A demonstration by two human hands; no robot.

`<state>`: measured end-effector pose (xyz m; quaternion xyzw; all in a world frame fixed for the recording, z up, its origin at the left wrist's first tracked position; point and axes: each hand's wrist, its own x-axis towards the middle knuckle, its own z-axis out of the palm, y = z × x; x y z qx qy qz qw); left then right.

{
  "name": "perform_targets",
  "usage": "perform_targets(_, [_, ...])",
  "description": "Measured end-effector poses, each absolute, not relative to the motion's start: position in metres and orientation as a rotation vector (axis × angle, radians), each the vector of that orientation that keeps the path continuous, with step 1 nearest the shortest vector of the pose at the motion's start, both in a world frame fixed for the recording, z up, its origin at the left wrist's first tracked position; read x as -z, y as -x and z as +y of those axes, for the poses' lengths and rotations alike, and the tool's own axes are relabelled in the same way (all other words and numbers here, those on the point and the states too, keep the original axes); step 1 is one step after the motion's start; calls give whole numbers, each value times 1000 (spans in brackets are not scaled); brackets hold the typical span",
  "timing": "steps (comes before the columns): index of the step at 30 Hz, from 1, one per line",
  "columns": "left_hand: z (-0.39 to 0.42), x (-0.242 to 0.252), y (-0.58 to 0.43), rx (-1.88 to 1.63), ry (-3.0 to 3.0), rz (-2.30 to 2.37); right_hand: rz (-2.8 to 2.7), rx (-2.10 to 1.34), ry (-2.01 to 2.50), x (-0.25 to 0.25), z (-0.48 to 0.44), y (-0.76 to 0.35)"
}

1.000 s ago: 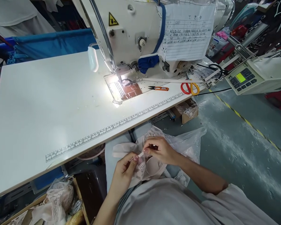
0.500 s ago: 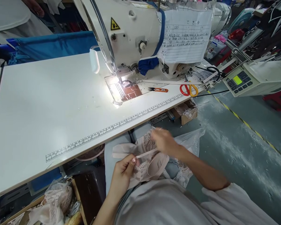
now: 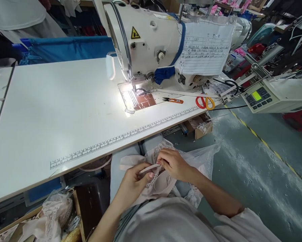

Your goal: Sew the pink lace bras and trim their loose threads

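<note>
A pale pink lace garment [image 3: 161, 181], with cups and bands like a bra, lies bunched on my lap. My left hand [image 3: 134, 183] holds one end of its narrow pink band [image 3: 151, 168], thumb and fingers curled around the fabric. At the other end of this short stretch, my right hand [image 3: 174, 164] pinches the band between thumb and fingertips. The two hands are close together, just below the table edge. Clear plastic film [image 3: 203, 156] lies under and beside the garment, to the right.
Ahead stands a white sewing machine [image 3: 145, 40] with its lamp lit over the needle plate. Orange thread snips [image 3: 174, 100] and red-and-yellow-handled scissors [image 3: 205, 102] lie on the white table [image 3: 65, 111]. A box [image 3: 79, 211] of lace pieces stands lower left. Someone in pale clothing stands upper left.
My right hand has come down and left, nearer my left hand, and now pinches the band. The stretch of band between the hands is shorter. My head view has shifted slightly.
</note>
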<state>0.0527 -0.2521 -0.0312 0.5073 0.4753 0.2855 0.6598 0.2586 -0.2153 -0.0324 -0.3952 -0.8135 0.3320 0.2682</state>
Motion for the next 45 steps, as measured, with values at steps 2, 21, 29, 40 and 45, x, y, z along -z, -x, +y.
perform_targets(2, [-253, 34, -59, -682, -1160, 1123, -2198, -837, 1104, 34, -220, -258])
perform_targets(21, [-261, 35, -69, -806, -989, 1122, -2434, -27, 1068, 16, -251, -257])
perform_targets(29, [-262, 34, -68, -794, -958, 1115, -2411, 1, 1093, 18, -251, -255])
perform_targets(40, [-263, 34, -71, -791, -957, 1124, -2354, -199, 1121, 22, -254, -253])
perform_targets(45, [-259, 36, -75, -846, -1097, 1172, -2251, -494, 1141, 28, -257, -251])
